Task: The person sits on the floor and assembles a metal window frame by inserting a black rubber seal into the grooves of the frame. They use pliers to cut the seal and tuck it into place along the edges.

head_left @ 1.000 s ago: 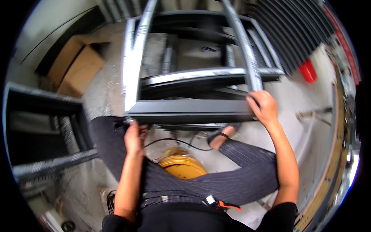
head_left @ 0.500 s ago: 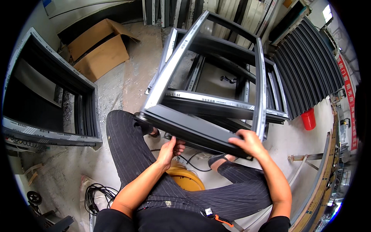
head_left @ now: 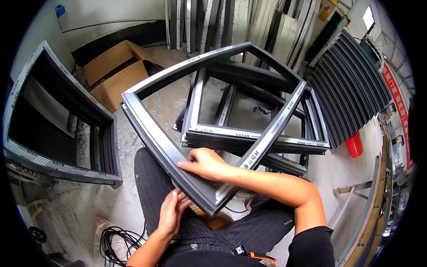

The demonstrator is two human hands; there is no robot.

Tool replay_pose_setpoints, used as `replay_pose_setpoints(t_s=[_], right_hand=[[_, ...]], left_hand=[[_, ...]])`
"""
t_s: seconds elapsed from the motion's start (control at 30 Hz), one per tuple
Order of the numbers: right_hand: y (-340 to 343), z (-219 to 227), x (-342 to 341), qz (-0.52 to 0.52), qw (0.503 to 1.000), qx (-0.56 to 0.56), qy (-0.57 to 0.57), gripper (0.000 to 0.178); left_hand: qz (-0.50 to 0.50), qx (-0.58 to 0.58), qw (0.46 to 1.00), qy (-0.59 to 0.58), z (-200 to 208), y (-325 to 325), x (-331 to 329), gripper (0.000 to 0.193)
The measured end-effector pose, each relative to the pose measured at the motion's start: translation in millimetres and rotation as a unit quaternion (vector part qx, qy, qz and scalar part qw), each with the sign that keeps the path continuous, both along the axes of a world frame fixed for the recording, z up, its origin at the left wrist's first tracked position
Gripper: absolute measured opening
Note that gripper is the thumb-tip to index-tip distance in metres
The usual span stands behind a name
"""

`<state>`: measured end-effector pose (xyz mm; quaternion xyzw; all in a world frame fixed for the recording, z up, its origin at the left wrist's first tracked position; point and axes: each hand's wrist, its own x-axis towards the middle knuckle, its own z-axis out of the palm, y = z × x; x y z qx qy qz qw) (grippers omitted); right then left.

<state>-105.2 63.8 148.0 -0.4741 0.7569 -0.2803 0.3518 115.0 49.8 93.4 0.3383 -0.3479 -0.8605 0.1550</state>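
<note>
A dark grey window frame (head_left: 156,135) with printed film strips lies tilted above my lap, one corner pointing toward me. My right hand (head_left: 207,164) grips its near-left bar, thumb on the upper face; the other fingers are partly hidden. Just beneath that bar's outer edge is my left hand (head_left: 171,216), fingers stretched out against or very near the underside; I cannot tell whether they touch. Beyond the held frame, more window frames (head_left: 253,135) are stacked, partly covered by it.
Large dark frames (head_left: 66,171) stand at the left beside an open cardboard box (head_left: 118,84). Dark profiles (head_left: 351,89) are racked at the right above a red bucket (head_left: 354,146). A black cable coil (head_left: 118,244) lies lower left. A yellow round object (head_left: 213,221) sits between my legs.
The held window frame has turned and come toward me and leftward off the stack. My right hand has moved left with it; my left hand has shifted lower and left.
</note>
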Motion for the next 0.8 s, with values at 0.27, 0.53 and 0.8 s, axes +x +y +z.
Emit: replay_pose_setpoints(t_s=[0.27,0.53,0.8], right_hand=[[-70.9,12.8,11.8,-0.019,0.992,0.020,-0.119,0.057],[-102.9,-9.5,13.4,-0.005,0.975,0.034,-0.221,0.051],[-95.7,-6.0,-42.8,0.139,0.946,-0.089,0.280,0.033]], left_hand=[[0.037,-0.692,0.718,-0.069,105.4,-17.0,26.4,0.027],[-0.104,-0.796,0.569,-0.177,71.6,-20.3,-60.4,0.034],[-0.111,-0.796,0.561,-0.196,30.7,-35.3,-94.2,0.043]])
